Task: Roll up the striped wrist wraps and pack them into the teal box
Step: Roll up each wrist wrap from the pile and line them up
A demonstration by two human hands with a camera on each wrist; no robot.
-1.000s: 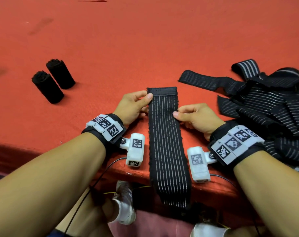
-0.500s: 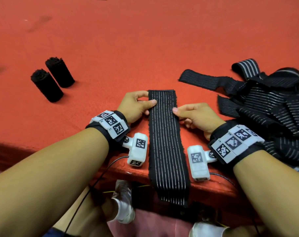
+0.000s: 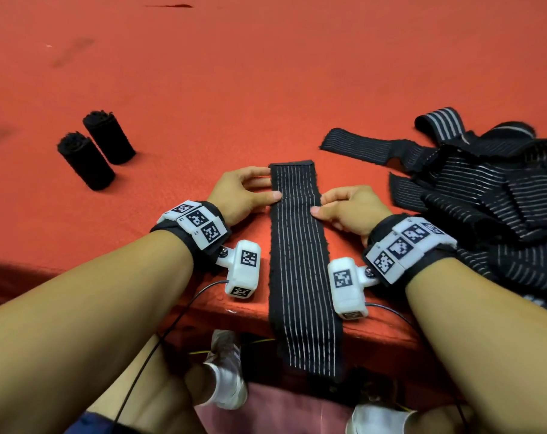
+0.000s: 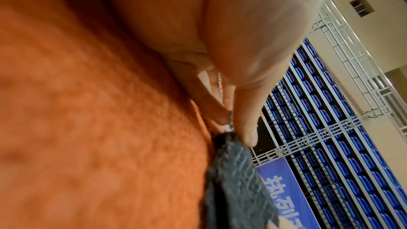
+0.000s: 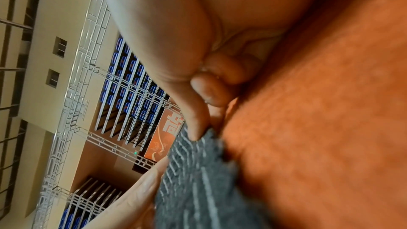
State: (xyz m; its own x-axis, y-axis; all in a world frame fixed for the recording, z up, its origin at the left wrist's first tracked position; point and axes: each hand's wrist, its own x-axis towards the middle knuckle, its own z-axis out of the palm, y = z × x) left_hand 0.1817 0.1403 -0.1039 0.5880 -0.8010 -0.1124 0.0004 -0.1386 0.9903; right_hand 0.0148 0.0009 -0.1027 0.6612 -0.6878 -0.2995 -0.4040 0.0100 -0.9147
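Red carpet (image 3: 266, 73) covers the platform we lean over, and we read it left to right. Far left lie two rolls (image 3: 95, 148), black, side by side and touching, well apart from our hands. Next comes our left hand (image 3: 239, 195): the thumb lies on the left edge of the wrap (image 3: 297, 245) and the forefinger reaches toward its far corner. In the left wrist view the thumb sits on top of the fabric with fingertips beneath the edge, so we take it as a pinch, though that picture is blurred.

The wrap lies flat and straight between our hands, striped lengthwise, its far end on the carpet and its near end hanging over the platform's front edge.

Our right hand (image 3: 349, 209) mirrors the left, thumb on the wrap's right edge, the other fingers curled beside it; the right wrist view shows thumb and a fingertip closing on that edge.

Farthest right, a pile (image 3: 485, 195) of loose striped wraps sprawls on the carpet, near our right wrist.
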